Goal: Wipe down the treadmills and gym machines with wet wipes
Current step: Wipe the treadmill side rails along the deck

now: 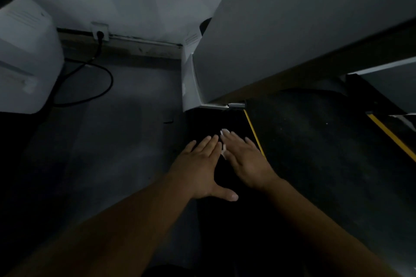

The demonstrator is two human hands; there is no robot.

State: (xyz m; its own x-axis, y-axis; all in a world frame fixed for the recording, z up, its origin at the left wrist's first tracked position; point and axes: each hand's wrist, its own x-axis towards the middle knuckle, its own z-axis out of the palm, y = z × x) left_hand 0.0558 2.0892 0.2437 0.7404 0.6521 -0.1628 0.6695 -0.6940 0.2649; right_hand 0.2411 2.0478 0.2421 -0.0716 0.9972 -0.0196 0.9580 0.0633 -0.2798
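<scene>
Your right hand (245,159) lies flat with straight fingers, pressing a wet wipe (224,150) rather than clutching it; only white edges of the wipe show, at your fingertips and along the side of your hand. Your left hand (202,164) rests just beside it, also flat, thumb spread and holding nothing. Both sit at the centre of the frame on the treadmill's black side rail (216,119), left of the yellow stripe (254,132) that borders the belt (315,141). The grey motor hood (292,29) fills the upper right. You appear to be mid-wipe on the rail. Next, keep the palm pressed flat and sweep along the rail, so the wipe does not bunch or slip out.
</scene>
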